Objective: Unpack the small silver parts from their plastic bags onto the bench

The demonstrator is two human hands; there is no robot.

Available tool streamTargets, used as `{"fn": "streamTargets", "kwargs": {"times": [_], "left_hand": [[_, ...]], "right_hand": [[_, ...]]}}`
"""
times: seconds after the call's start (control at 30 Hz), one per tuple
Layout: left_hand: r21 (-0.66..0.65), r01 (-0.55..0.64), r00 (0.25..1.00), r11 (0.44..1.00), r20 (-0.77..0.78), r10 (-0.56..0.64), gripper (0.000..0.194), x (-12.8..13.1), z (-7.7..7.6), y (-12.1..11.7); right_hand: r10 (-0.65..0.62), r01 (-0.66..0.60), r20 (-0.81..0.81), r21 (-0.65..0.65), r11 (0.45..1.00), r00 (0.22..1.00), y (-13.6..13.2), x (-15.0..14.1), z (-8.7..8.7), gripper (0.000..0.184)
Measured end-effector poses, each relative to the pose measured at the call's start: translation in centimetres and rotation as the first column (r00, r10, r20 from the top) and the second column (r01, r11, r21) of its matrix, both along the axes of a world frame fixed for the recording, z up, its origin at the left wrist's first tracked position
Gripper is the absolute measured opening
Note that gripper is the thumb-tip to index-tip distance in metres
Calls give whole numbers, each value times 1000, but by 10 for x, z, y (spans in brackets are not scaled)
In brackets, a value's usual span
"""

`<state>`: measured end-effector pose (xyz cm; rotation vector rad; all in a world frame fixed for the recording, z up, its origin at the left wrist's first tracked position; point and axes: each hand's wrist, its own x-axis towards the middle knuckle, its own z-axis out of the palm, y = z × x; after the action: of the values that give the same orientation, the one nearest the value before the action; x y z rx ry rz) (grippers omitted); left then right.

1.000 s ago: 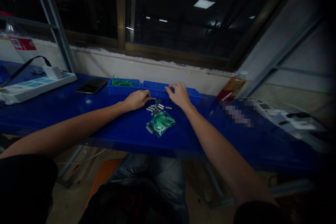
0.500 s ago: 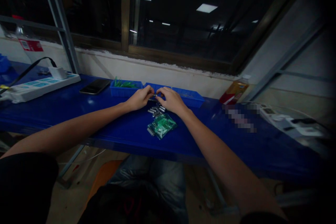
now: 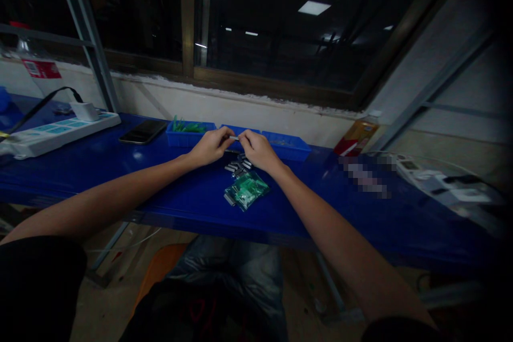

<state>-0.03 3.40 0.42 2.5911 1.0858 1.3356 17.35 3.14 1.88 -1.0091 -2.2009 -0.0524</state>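
Note:
Between my two hands, just above the blue table, is a small light-coloured metallic piece [image 3: 234, 138]. My left hand [image 3: 212, 146] pinches its left end, and my right hand [image 3: 258, 150] pinches its right end. The fingers hide most of it, so its exact kind does not show. Under the hands lies a loose pile of small silver and dark metal pieces [image 3: 236, 166]. Nearer to me, touching the pile, is a clear plastic bag [image 3: 249, 191] with a green tint and small parts inside.
Behind my hands stand blue bins: the left bin [image 3: 186, 139] holds green strips, the right bin [image 3: 288, 145] some small bits. A phone [image 3: 143, 132] and a power strip [image 3: 60, 132] lie left. A drink bottle [image 3: 358, 133] stands right, near a second power strip [image 3: 436, 181].
My right hand has come from the middle bin leftward and down to meet my left hand. Both now grip one small piece, raised slightly above the pile.

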Motion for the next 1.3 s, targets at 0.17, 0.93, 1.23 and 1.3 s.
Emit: {"fn": "streamTargets", "kwargs": {"times": [0.17, 0.93, 1.23, 1.3], "left_hand": [[16, -57, 997, 998, -54, 58, 26, 0, 5, -6], [101, -91, 991, 991, -89, 100, 31, -1, 4, -6], [53, 12, 998, 999, -64, -9, 23, -1, 0, -6], [60, -15, 997, 998, -73, 20, 21, -1, 1, -5]], "right_hand": [[34, -34, -5, 51, 998, 999, -4, 0, -1, 20], [99, -98, -18, 55, 994, 995, -7, -3, 0, 19], [49, -47, -32, 51, 998, 998, 0, 0, -1, 30], [59, -58, -33, 36, 998, 998, -1, 0, -2, 30]]}}
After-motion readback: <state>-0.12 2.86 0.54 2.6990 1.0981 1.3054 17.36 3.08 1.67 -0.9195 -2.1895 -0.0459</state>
